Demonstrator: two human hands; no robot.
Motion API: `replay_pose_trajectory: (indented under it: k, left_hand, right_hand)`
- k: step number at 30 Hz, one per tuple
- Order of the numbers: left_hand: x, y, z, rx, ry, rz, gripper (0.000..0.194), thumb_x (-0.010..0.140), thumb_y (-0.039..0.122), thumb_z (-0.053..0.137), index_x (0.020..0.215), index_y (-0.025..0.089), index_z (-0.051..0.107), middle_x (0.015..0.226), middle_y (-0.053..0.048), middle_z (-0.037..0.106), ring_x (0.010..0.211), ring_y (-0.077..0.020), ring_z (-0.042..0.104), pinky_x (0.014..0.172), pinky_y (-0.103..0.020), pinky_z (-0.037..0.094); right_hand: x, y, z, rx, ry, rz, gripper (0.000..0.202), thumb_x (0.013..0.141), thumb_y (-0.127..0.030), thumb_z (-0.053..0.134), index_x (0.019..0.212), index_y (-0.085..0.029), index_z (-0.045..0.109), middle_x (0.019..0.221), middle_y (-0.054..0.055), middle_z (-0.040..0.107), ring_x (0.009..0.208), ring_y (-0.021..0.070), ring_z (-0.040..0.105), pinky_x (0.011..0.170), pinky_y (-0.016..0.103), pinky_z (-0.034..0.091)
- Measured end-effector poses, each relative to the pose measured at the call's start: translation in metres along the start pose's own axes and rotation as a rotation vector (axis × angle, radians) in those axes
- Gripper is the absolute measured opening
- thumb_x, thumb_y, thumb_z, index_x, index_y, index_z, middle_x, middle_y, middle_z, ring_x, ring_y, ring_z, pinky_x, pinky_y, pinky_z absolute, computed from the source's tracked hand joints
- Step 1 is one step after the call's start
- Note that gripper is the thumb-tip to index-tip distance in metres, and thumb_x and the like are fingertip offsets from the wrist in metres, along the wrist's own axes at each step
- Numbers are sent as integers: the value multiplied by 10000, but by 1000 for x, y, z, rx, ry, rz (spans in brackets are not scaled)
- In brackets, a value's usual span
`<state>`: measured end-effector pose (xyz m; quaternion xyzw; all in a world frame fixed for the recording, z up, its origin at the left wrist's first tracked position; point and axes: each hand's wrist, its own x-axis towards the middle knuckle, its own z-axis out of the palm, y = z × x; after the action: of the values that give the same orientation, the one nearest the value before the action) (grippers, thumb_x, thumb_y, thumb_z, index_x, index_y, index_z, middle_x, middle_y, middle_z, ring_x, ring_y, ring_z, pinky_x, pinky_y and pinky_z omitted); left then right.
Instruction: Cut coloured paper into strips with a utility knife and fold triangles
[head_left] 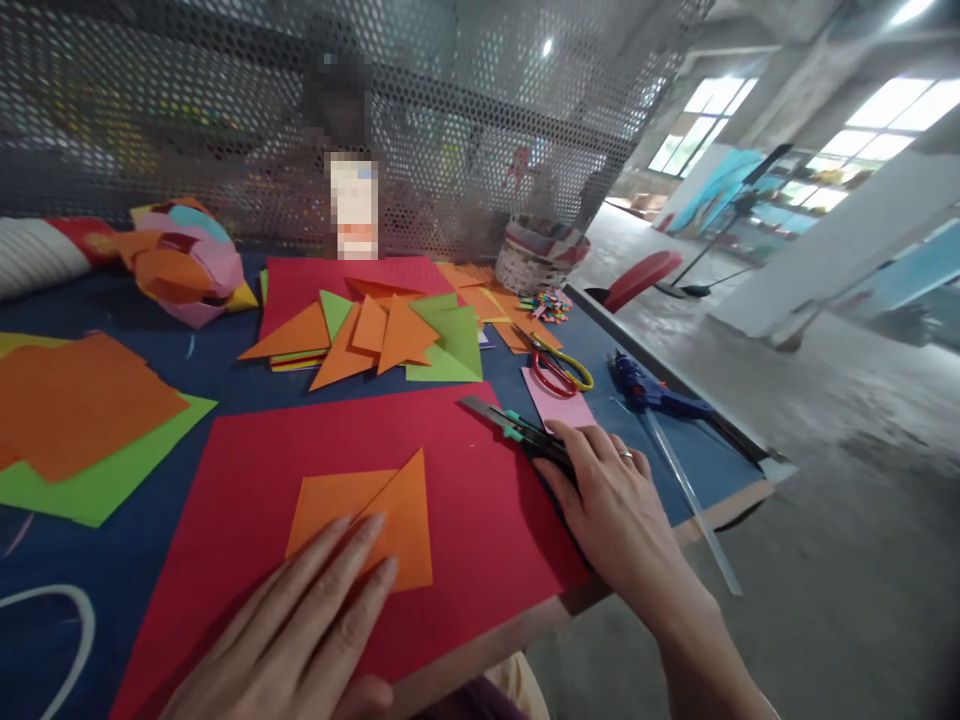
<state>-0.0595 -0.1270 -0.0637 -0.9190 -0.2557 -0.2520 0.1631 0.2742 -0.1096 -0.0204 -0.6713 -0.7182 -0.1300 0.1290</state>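
My left hand (300,620) lies flat with its fingers stretched out, pressing on orange paper (412,550) that is cut or folded along a diagonal. One pointed orange corner rises past the square's upper edge. Under it is a large red sheet (247,480) at the table's front. My right hand (607,490), wearing a ring, is closed on the handle of a utility knife (517,425). Its blade is out, pointing left over the red sheet's right edge. A pink paper piece (555,398) lies just beyond the knife, partly under red-and-yellow-handled scissors (562,365).
Orange triangles (405,335) and green paper (461,345) lie on another red sheet (345,290). More orange paper (90,400) is at left. A blue glue gun (652,390) with a clear stick, a basket (540,255) and a paper bird-like figure (187,262) stand around. Perforated metal rises behind.
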Motion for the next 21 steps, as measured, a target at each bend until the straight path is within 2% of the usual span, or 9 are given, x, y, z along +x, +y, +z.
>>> replay_pose_trajectory:
  k: [4, 6, 8, 11, 15, 18, 21]
  left_hand:
    - [14, 4, -4, -13, 59, -94, 554, 1045, 269, 480, 1520, -5, 407, 1533, -219, 513, 1555, -291, 301, 1233, -378, 278]
    - [21, 6, -7, -19, 48, -81, 522, 1042, 198, 437, 1516, -17, 400, 1504, -226, 538, 1546, -295, 311, 1179, -386, 324]
    - [25, 7, -10, -10, 24, -78, 489, 1037, 192, 435, 1485, -2, 447, 1474, -209, 570, 1491, -305, 397, 1112, -393, 372]
    - [25, 9, -13, 34, 3, -122, 444, 1059, 274, 420, 1438, 65, 519, 1459, -159, 596, 1345, -272, 550, 1031, -380, 425]
    - [27, 10, -15, 76, -7, -156, 411, 1080, 346, 386, 1368, 135, 589, 1395, -102, 655, 1215, -234, 638, 972, -365, 469]
    - [37, 12, -20, 113, -17, -127, 395, 1086, 304, 361, 1304, 112, 629, 1386, -119, 666, 1135, -238, 692, 931, -388, 505]
    - [48, 13, -28, 176, -23, -38, 462, 1086, 233, 263, 1199, 55, 673, 1298, -167, 708, 991, -253, 754, 812, -411, 570]
  right_hand:
    - [-11, -4, -7, 94, 24, -87, 371, 1093, -342, 447, 1414, -180, 535, 1153, 136, 645, 1000, 273, 671, 824, 417, 570]
    - [-19, -10, -15, 163, 22, -145, 386, 1093, -323, 452, 1457, -205, 503, 1165, 123, 624, 985, 242, 675, 800, 373, 584]
    - [-25, -16, -21, 206, 1, -194, 380, 1086, -288, 457, 1455, -212, 510, 1153, 118, 619, 959, 234, 677, 780, 368, 595]
    - [-34, -22, -28, 230, -28, -236, 353, 1069, -246, 480, 1412, -204, 553, 1136, 120, 626, 942, 241, 673, 781, 395, 608]
    - [-44, -27, -34, 263, -46, -264, 348, 1041, -198, 519, 1382, -210, 587, 1114, 121, 639, 903, 253, 673, 750, 431, 623]
    - [-54, -28, -39, 278, -66, -289, 377, 1013, -169, 567, 1386, -217, 592, 1104, 114, 644, 891, 258, 677, 739, 441, 630]
    - [-62, -25, -46, 281, -84, -305, 401, 985, -161, 626, 1380, -223, 598, 1091, 102, 646, 886, 261, 678, 748, 459, 634]
